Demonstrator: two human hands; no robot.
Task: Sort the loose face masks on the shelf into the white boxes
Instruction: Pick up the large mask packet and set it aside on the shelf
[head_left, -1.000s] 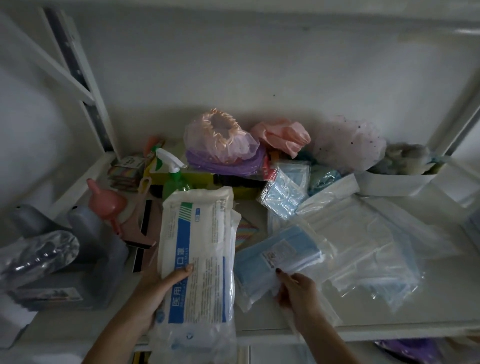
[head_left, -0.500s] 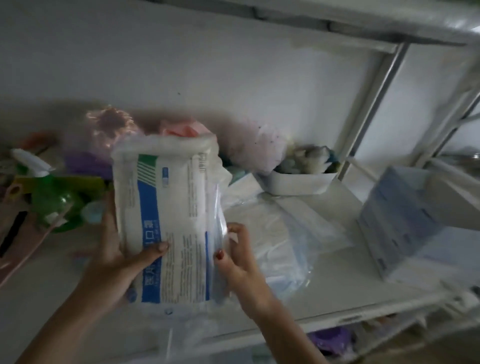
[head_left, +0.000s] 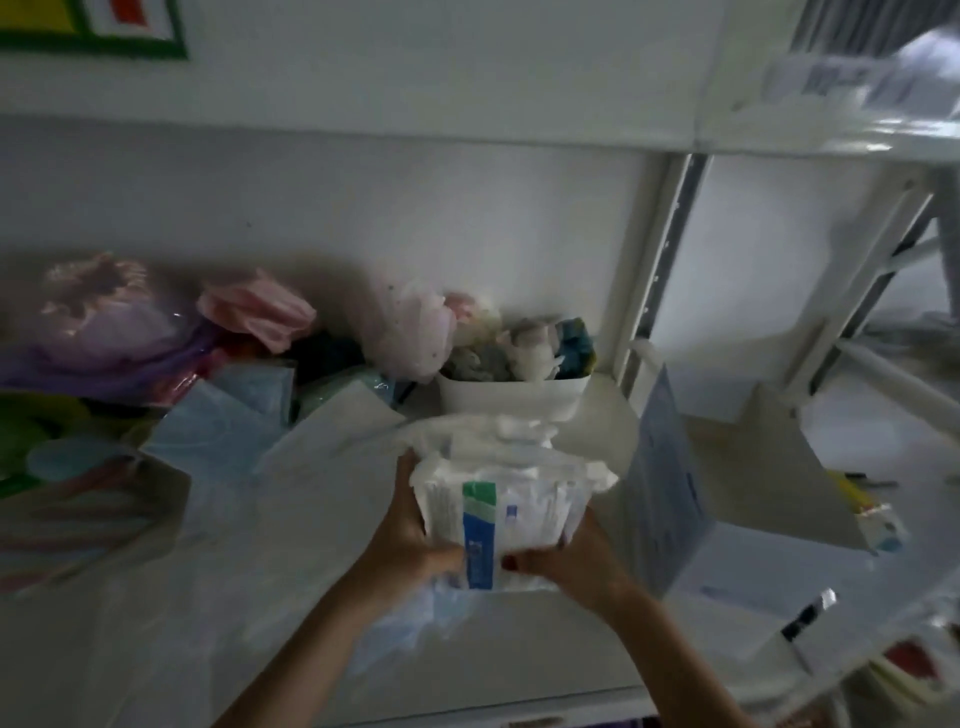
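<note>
A white pack of face masks (head_left: 519, 499) with a blue and green stripe is held upright above the shelf (head_left: 270, 597), near its right end. My left hand (head_left: 410, 535) grips its left side and my right hand (head_left: 566, 561) grips its lower right corner. Loose blue masks in clear bags (head_left: 218, 431) lie on the shelf to the left. An open white box (head_left: 727, 519) with its flap raised stands just right of the pack. A clear bag of blue masks (head_left: 415, 618) lies under my hands.
A white tub (head_left: 514, 397) of soft items stands behind the pack, by the shelf's upright post (head_left: 654, 291). Pink and purple caps in plastic (head_left: 119, 322) crowd the back left. A green item (head_left: 26, 431) is at the far left edge.
The view has swung right. Both hands have carried the white mask pack to the right, toward the open white box, and my right hand has shifted to the pack's lower corner.
</note>
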